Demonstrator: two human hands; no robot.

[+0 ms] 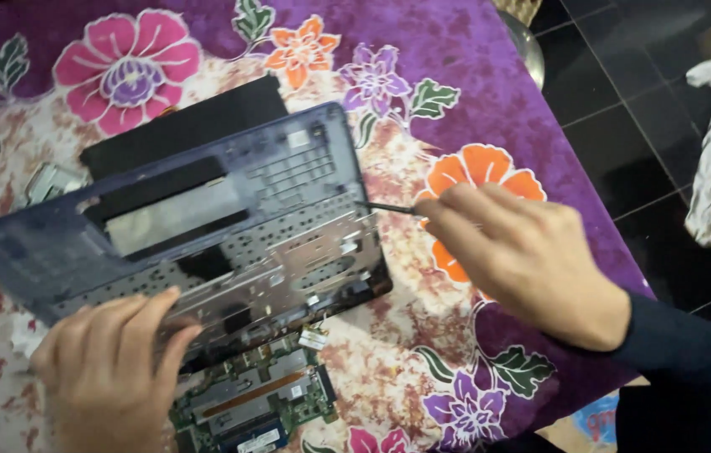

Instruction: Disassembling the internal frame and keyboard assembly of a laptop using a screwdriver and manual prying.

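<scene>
left hand (108, 369) lifts laptop cover (204, 218); right hand (523, 260) pokes its edge with perhaps a screwdriver (389, 207).

Two bare hands showed in the head view. The left hand (108, 369) wore no glove, ring or watch, and no sleeve was visible at its wrist, which ran out of the frame at the lower edge. The right hand (523, 252) was likewise bare, with no ring or band on the fingers. A dark navy sleeve (691, 348) covered the right forearm and ended snugly at the wrist. Its cloth looked plain and matte, with no pattern, button or cuff marking to be made out.
</scene>
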